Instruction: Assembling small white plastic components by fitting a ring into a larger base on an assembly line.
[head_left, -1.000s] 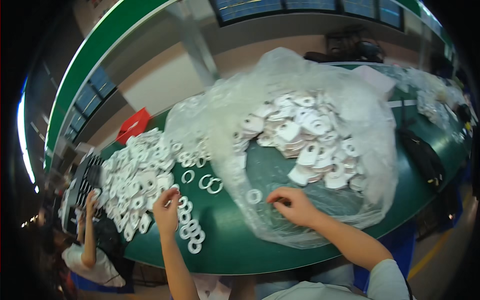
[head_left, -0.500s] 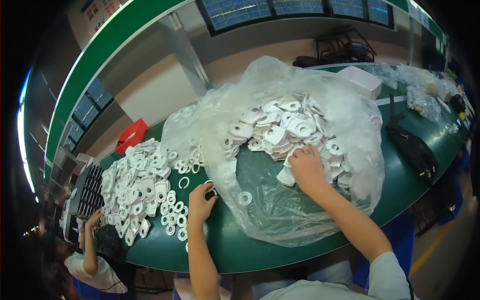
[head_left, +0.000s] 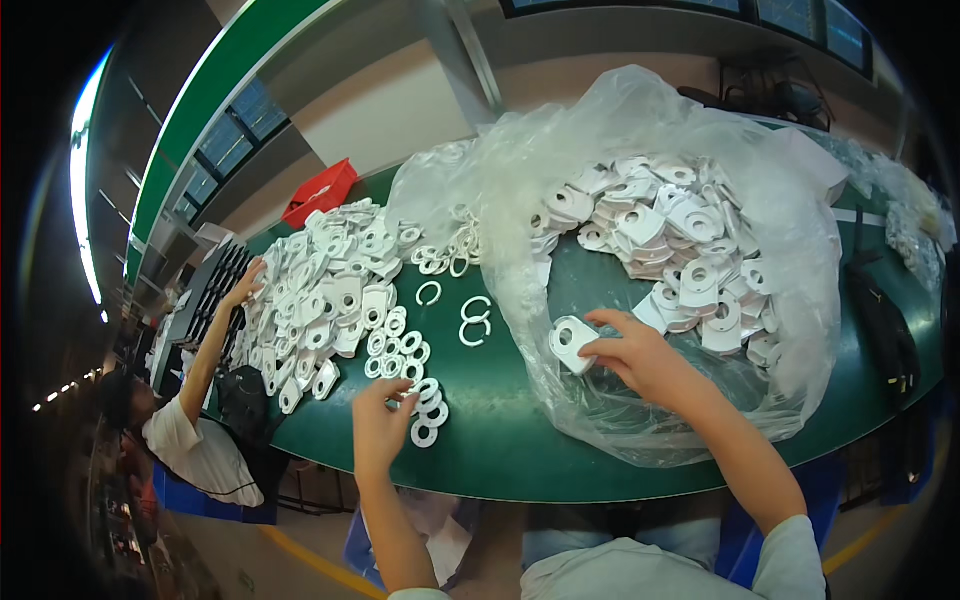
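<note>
In the head view, the right hand (head_left: pixel 640 355) grips a white plate (head_left: pixel 570 343), rounded at one end and pierced by a round hole, its thumb and fingers covering the plate's right end. The plate is over the left inner side of a clear plastic bag (head_left: pixel 815 270); whether it touches the film cannot be told. The left hand (head_left: pixel 380 425) is narrow, thumb and fingertips drawn close together beside a cluster of white rings (head_left: pixel 425 436). The fingers overlap the nearest rings, so it cannot be told whether one is pinched.

Cloudy folds of the bag veil the edges of the plate pile (head_left: pixel 690 240) inside it and blur a pale box (head_left: pixel 815 160) behind. A co-worker (head_left: pixel 205 430) at the left reaches to the left heap (head_left: pixel 315 290) of white plates, beside a dark stack of trays (head_left: pixel 205 310); the fingertips there are hard to make out. The picture's dark rim cuts into the right end of the green table (head_left: pixel 480 430).

Bare green surface runs between the ring cluster and the bag, broken by a few open rings (head_left: pixel 475 322), and along the table's near edge. Small marks on a black bag (head_left: pixel 882 320) at the right are too small to read.
</note>
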